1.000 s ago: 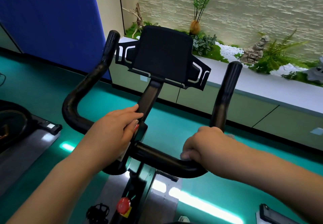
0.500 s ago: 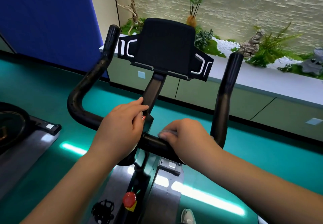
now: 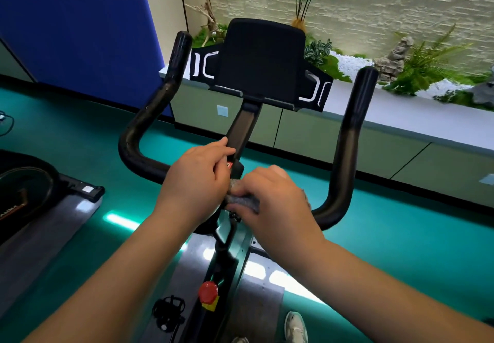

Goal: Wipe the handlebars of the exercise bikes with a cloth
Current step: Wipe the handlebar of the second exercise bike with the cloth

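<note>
The right hand (image 3: 270,198), its grip closed on the grey cloth (image 3: 244,201), has slid along the handlebar (image 3: 344,155) inward to the stem, beside the steadying left hand (image 3: 195,182), so the right-side crossbar looks wiped

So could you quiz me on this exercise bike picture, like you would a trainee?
1. True or false: the right hand holds the grey cloth against the handlebar.
2. Where does the left hand rest?
A. on the red knob
B. at the handlebar's centre, beside the console stem
C. on the left upright grip
3. Fill in: the floor is ____ in colour.

Key: 1 true; 2 B; 3 teal.
</note>
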### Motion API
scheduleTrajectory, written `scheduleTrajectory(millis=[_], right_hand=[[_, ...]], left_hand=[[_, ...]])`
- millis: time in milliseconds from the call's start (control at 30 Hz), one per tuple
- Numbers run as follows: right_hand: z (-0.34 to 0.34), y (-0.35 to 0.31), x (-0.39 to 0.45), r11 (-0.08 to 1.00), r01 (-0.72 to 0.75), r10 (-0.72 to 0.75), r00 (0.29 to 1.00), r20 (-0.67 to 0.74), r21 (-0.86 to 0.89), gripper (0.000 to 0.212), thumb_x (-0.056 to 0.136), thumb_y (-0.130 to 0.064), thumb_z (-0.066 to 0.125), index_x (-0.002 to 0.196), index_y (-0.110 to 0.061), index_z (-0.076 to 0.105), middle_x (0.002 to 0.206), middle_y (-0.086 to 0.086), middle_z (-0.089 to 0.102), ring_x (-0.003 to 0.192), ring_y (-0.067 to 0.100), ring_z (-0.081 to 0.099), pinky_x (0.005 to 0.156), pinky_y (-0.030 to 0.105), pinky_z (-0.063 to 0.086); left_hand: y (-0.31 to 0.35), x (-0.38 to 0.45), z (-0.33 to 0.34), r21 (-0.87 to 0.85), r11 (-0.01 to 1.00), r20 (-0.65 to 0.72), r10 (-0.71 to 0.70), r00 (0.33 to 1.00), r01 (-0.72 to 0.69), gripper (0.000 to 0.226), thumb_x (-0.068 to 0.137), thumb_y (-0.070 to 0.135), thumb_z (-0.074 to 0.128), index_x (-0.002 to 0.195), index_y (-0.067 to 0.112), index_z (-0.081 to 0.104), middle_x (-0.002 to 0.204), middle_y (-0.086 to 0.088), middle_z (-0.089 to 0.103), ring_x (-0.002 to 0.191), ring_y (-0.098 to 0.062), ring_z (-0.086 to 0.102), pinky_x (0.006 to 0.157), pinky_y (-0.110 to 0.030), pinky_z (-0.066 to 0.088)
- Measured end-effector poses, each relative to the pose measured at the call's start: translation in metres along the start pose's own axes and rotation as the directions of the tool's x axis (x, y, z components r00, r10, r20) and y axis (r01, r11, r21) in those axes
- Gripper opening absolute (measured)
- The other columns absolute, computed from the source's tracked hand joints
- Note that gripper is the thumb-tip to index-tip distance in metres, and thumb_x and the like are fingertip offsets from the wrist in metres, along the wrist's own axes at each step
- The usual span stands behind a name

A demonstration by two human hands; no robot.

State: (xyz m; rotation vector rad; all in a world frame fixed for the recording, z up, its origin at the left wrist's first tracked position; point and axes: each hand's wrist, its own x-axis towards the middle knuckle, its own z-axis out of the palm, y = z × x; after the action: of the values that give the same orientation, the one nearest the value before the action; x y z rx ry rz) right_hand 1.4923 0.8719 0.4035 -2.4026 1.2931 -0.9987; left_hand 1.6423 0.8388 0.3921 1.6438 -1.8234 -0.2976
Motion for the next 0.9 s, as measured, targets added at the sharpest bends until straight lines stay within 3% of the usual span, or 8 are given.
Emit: scheduleTrajectory(millis=[200, 333, 400, 600, 667, 733, 833, 900], right_hand=[[0.003, 0.006, -0.012, 0.975, 0.213, -0.213, 0.977, -0.006, -0.057, 0.018, 0.068, -0.006, 0.083, 0.077, -0.007, 0.068, 0.084, 0.005, 0.068, 0.074, 0.03, 0.056, 0.067, 0.039, 0.049], [0.012, 0.007, -0.026, 0.933, 0.321, -0.328, 0.944, -0.018, -0.165, 0.005, 0.081, -0.003, 0.073, 0.084, -0.006, 0.07, 0.097, 0.006, 0.07, 0.077, 0.03, 0.057, 0.064, 0.042, 0.049], [0.016, 0.006, -0.033, 0.925, 0.321, -0.338, 0.94, -0.049, -0.204, 0.003, 0.083, -0.003, 0.071, 0.085, -0.005, 0.07, 0.098, 0.007, 0.07, 0.077, 0.031, 0.058, 0.063, 0.042, 0.049], [0.029, -0.001, -0.052, 0.955, 0.228, -0.249, 0.964, -0.096, -0.189, 0.007, 0.078, -0.007, 0.077, 0.083, -0.005, 0.072, 0.095, 0.006, 0.072, 0.079, 0.03, 0.062, 0.066, 0.041, 0.051], [0.03, -0.005, -0.059, 0.982, 0.168, -0.182, 0.966, -0.181, -0.091, 0.011, 0.078, -0.011, 0.079, 0.084, -0.005, 0.073, 0.093, 0.005, 0.072, 0.081, 0.026, 0.064, 0.071, 0.038, 0.052], [0.03, -0.012, -0.065, 0.988, 0.011, 0.032, 0.959, -0.28, 0.152, 0.015, 0.076, -0.016, 0.08, 0.087, -0.009, 0.073, 0.093, 0.0, 0.072, 0.087, 0.017, 0.066, 0.079, 0.03, 0.052], [0.033, -0.031, -0.073, 0.773, -0.315, 0.493, 0.845, -0.207, 0.551, 0.02, 0.071, -0.014, 0.081, 0.084, -0.025, 0.07, 0.084, -0.014, 0.071, 0.084, 0.0, 0.066, 0.074, 0.012, 0.049], [0.04, -0.039, -0.077, 0.593, -0.42, 0.637, 0.766, -0.081, 0.687, 0.019, 0.072, -0.011, 0.081, 0.081, -0.024, 0.07, 0.079, -0.014, 0.072, 0.076, -0.002, 0.066, 0.065, 0.006, 0.047]], left_hand=[[-0.004, -0.006, -0.005, -0.069, 0.997, -0.016, 0.03, 0.999, -0.031, 0.026, 0.094, 0.012, 0.05, 0.112, 0.017, 0.069, 0.127, 0.005, 0.061, 0.115, -0.01, 0.055, 0.097, -0.014, 0.033], [-0.008, -0.013, -0.01, -0.106, 0.992, 0.005, 0.071, 0.997, -0.07, 0.028, 0.095, 0.011, 0.049, 0.117, 0.016, 0.066, 0.13, 0.004, 0.059, 0.119, -0.007, 0.052, 0.1, -0.011, 0.032], [-0.009, -0.015, -0.012, -0.103, 0.991, 0.021, 0.084, 0.996, -0.082, 0.029, 0.096, 0.011, 0.049, 0.12, 0.016, 0.065, 0.133, 0.005, 0.056, 0.122, -0.005, 0.049, 0.1, -0.007, 0.029], [-0.011, -0.019, -0.016, -0.15, 0.986, 0.052, 0.084, 0.995, -0.076, 0.032, 0.097, 0.015, 0.047, 0.124, 0.021, 0.062, 0.138, 0.009, 0.051, 0.127, -0.001, 0.044, 0.106, -0.016, 0.031], [-0.011, -0.02, -0.016, -0.164, 0.983, 0.052, 0.09, 0.995, -0.08, 0.032, 0.097, 0.015, 0.046, 0.124, 0.021, 0.062, 0.139, 0.009, 0.051, 0.127, 0.0, 0.043, 0.106, -0.015, 0.03], [-0.011, -0.021, -0.016, -0.174, 0.981, 0.05, 0.094, 0.994, -0.084, 0.032, 0.097, 0.014, 0.046, 0.124, 0.019, 0.062, 0.139, 0.008, 0.051, 0.127, 0.0, 0.042, 0.106, -0.013, 0.029], [-0.011, -0.021, -0.015, -0.165, 0.982, 0.053, 0.099, 0.994, -0.089, 0.032, 0.097, 0.014, 0.046, 0.124, 0.019, 0.062, 0.138, 0.008, 0.051, 0.127, -0.001, 0.042, 0.102, -0.004, 0.024], [-0.011, -0.022, -0.015, -0.163, 0.982, 0.048, 0.101, 0.994, -0.092, 0.032, 0.097, 0.013, 0.046, 0.124, 0.019, 0.062, 0.138, 0.007, 0.052, 0.126, -0.002, 0.043, 0.1, -0.003, 0.023]])
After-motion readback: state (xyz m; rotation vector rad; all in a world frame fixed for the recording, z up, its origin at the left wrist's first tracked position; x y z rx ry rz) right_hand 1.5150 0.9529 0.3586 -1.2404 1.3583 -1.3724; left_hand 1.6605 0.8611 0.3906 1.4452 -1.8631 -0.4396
